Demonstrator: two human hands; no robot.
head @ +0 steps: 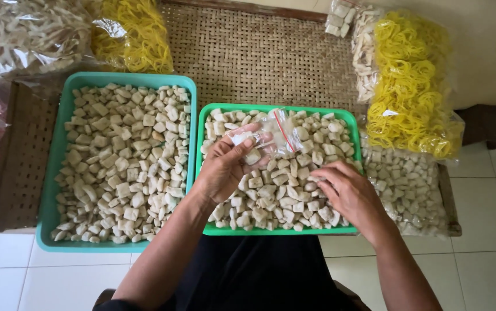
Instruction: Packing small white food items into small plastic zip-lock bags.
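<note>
At the far left lies a clear bag of pale chips (26,34) beside a bag of yellow rubber bands (135,34). Nearer, a teal tray (49,224) holds pale cracker cubes (124,161). To its right, over a green tray (205,118) of the same cubes, the left hand (225,167) grasps a small clear plastic bag (274,135), which seems to hold a few cubes. The right hand (349,193) rests on the cubes with its fingers curled among them; what they grip, if anything, cannot be told. At the far right, another bag of yellow bands (412,86) lies above a bag of cubes (409,190).
</note>
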